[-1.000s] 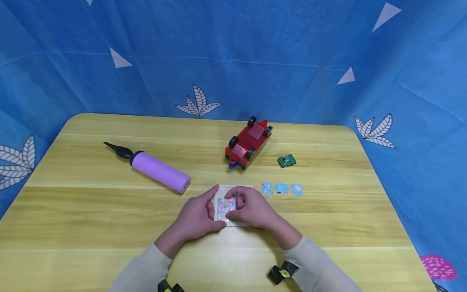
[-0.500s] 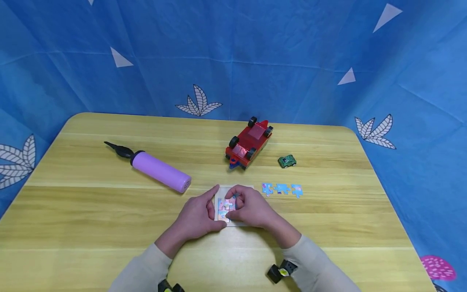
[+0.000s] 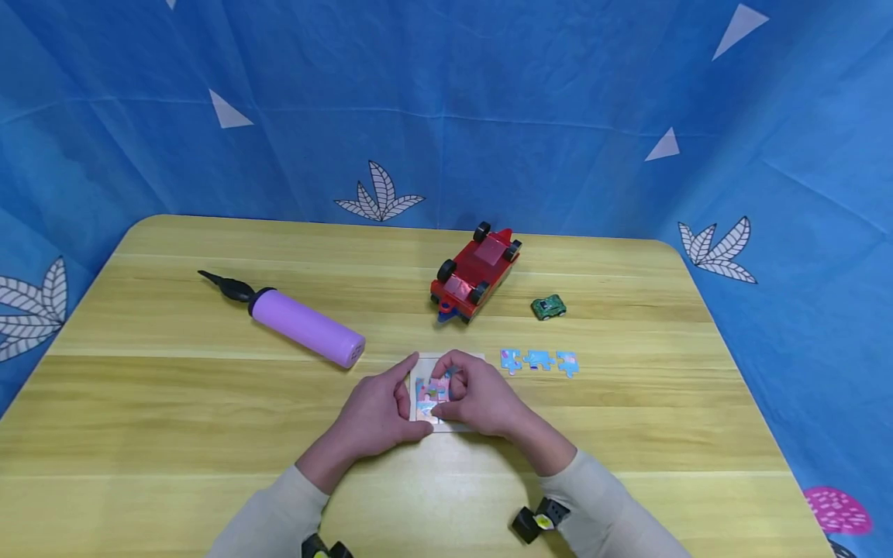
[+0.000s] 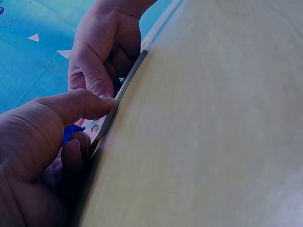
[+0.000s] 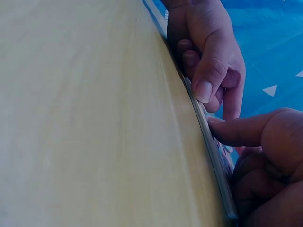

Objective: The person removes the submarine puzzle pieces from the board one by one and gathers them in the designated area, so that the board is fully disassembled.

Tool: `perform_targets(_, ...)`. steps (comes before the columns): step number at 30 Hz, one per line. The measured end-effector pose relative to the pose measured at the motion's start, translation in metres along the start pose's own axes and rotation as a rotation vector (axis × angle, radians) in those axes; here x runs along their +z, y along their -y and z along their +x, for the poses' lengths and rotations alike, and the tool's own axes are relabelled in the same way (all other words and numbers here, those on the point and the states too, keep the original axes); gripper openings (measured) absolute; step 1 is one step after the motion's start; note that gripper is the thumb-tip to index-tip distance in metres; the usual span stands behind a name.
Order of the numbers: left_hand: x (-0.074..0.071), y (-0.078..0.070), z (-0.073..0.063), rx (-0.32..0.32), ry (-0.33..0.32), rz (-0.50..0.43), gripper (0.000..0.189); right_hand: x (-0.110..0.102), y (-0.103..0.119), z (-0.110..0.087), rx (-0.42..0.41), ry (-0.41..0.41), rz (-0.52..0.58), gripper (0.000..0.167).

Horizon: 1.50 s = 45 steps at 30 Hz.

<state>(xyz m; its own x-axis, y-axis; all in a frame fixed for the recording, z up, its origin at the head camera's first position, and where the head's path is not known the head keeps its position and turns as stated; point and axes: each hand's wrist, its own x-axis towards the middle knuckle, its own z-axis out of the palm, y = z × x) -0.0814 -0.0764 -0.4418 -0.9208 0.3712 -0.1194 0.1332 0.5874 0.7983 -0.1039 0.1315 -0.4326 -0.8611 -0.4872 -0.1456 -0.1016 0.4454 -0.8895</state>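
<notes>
A: How far along?

B: Partway, by judgement. On the counter (image 3: 279, 480), between the hands: pale puzzle tray (image 3: 427, 366), with a cluster of printed pieces (image 3: 427, 411) lying in its left and near part. Bare strip visible along the far side.

A: Left hand (image 3: 377, 411)?

B: Gripping the tray by its left side, thumb at the near edge, forefinger at the far left corner. Apparently bracing.

A: Right hand (image 3: 484, 397)?

B: Curled over the right part of the tray, tips of forefinger and thumb apart, down on or close to the printed pieces. Cannot tell whether pinching one; right wrist view too oblique to settle it.

A: Outside the tray?

B: Three loose pieces (image 3: 539, 360) in a row on the counter, just beyond the right hand's knuckles. Not yet placed. Full count inside: not obtainable, partly covered by the right hand. Seating: too small to verify.

A: Remaining, then?

B: Probably the fit under the right fingers, plus those three.

A: Other items?

B: Purple pump (image 3: 307, 328) to the left; red toy vehicle (image 3: 477, 271), wheels up, beyond the tray; small green car (image 3: 549, 307) beyond the loose pieces. No apparent part in the work.
</notes>
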Motion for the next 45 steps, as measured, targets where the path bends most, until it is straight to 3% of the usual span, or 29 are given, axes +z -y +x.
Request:
perform_targets(17,0.0,-0.001,-0.0004,0.008,-0.007,0.005,0.102,0.0055,0.0005,-0.0043,0.052,-0.108,0.03,0.039)
perform_targets(25,-0.0005,-0.0011,0.0002,-0.003,-0.003,0.011,0.102,0.0052,0.0007,-0.0042,0.047,-0.113,0.051,0.042)
perform_targets(36,-0.0011,-0.0022,-0.0001,-0.007,-0.005,0.011,0.101,0.0039,-0.0021,-0.0038,0.046,-0.144,-0.018,0.038)
perform_targets(45,-0.0005,-0.0021,-0.0007,-0.015,-0.005,0.004,0.101,0.0048,-0.0022,-0.0042,0.038,-0.13,-0.012,0.039)
